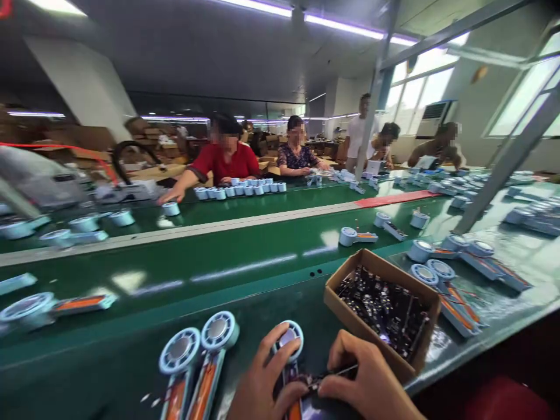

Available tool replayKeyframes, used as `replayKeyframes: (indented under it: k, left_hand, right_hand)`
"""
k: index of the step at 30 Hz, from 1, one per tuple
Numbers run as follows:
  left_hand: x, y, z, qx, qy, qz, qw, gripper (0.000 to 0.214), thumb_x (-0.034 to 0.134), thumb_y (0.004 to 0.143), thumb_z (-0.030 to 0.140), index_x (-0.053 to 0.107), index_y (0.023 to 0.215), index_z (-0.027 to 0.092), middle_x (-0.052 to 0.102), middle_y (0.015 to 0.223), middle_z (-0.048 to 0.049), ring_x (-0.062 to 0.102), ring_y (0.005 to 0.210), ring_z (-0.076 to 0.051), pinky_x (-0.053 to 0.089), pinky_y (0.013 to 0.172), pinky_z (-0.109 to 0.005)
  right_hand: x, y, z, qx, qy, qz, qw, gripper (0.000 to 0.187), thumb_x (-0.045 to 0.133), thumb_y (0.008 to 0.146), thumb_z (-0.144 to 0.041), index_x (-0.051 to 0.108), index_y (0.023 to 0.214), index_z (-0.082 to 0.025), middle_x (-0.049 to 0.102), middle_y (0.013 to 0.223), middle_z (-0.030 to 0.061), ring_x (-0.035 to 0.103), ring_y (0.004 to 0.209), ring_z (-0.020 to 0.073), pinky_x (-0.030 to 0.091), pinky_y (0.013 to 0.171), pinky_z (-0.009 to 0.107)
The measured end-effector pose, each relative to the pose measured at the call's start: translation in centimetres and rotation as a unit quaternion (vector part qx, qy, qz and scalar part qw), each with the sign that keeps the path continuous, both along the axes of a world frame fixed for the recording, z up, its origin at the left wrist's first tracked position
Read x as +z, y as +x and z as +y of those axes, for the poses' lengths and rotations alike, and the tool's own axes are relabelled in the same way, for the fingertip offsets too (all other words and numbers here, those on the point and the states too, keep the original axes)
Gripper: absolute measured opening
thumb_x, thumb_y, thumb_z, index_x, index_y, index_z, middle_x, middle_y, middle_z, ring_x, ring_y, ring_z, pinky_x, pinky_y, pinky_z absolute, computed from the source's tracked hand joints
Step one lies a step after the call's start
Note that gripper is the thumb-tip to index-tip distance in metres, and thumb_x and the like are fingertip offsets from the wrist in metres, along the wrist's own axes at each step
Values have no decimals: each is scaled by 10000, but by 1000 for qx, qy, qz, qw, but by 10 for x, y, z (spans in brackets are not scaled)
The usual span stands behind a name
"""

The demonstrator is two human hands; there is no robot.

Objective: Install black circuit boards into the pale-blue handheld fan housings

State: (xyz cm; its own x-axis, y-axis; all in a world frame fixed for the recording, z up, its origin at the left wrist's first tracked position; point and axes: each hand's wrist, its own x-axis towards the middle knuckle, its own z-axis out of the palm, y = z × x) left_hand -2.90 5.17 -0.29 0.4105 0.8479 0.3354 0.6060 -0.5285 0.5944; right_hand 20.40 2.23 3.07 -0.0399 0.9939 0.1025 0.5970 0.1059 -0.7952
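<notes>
Landmark: a brown cardboard box (394,269), open at the top and filled with small black parts (385,309), sits on the dark green bench top (109,361).
Left hand: the left hand (266,388), just left of the box, is closed around a pale blue plastic fan with a round grilled head (290,340). Its fingers press against the head.
Right hand: the right hand (371,382), directly in front of the box's near wall, pinches a thin dark strip (336,372) between thumb and fingers.
Held fan: its head points away from the person, and both hands hide most of the handle.
Left of the box: two matching fans with orange handles (199,361) lie side by side near the left hand.
Right of the box: more blue fans (450,274) lie in a loose cluster.
Beyond the box: a green conveyor belt (245,245) carries scattered fans, and a slanted grey metal post (503,169) cuts across the view.
Across the belt: seated people work, one in a red top (223,160) reaching out over the belt.
</notes>
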Motion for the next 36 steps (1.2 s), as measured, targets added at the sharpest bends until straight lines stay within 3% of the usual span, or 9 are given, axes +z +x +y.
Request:
replayKeyframes:
  k: [5,8,11,13,19,24,28,32,36]
  left_hand:
    - [4,10,-17,58,-34,-56,996,433,712,871,452,664,1285,334,571,1454,-115,662,1208,-295,579,975,-410]
    - [2,15,-23,78,-56,-114,989,415,692,893,430,647,1298,350,422,1577,-117,661,1175,-288,554,987,-443]
    - [1,15,-24,58,-110,-149,981,430,663,913,432,611,1337,384,321,1642,-107,705,803,-174,603,824,-387]
    - [1,13,-24,48,-140,-165,975,426,641,927,428,601,1350,397,326,1639,-99,631,631,-109,609,745,-360]
    - [-1,14,-23,77,-162,-219,959,373,588,942,453,655,1304,396,399,1594,-69,633,650,-122,602,601,-285]
    - [1,17,-22,98,-181,-243,948,374,622,910,399,672,1280,388,456,1526,-53,587,612,-100,590,634,-293]
    - [15,20,-24,107,-210,-209,949,369,572,921,322,671,1276,346,451,1520,-57,554,616,-88,562,733,-300]
    - [24,20,-26,96,-248,-207,941,414,505,933,275,632,1323,326,393,1543,-68,560,637,-82,555,734,-295]
    - [26,21,-24,78,-305,-290,904,473,502,897,239,596,1351,331,343,1549,-55,531,561,-43,541,534,-238]
  right_hand:
    - [17,11,5,200,254,-229,918,54,657,931,-288,661,900,-244,660,698,3,610,594,170,467,564,273]
    - [41,8,-2,268,301,-278,872,262,466,1028,-286,635,1224,-244,727,871,65,661,655,189,538,610,282]
    - [47,7,-7,266,325,-309,854,370,349,1057,-249,580,1345,-234,728,1060,120,722,782,205,586,686,286]
    - [37,6,-7,258,312,-301,863,397,322,1055,-223,575,1360,-227,717,1059,125,736,771,195,595,659,267]
    - [4,-3,-5,227,143,-164,949,321,427,1035,-223,629,1284,-215,725,905,58,734,720,173,596,684,239]
    - [-4,-2,0,241,60,-154,956,297,468,1016,-175,579,1284,-240,730,733,-31,722,638,152,537,602,204]
    - [3,-6,2,257,191,-369,872,454,655,827,-112,596,1271,-188,714,983,58,709,682,201,524,564,279]
    - [21,-17,1,267,280,-498,776,213,709,781,-215,698,976,-130,685,894,113,662,791,294,545,689,418]
    - [44,-22,10,321,250,-484,774,151,655,855,-228,678,990,-164,656,790,66,621,747,266,495,680,402]
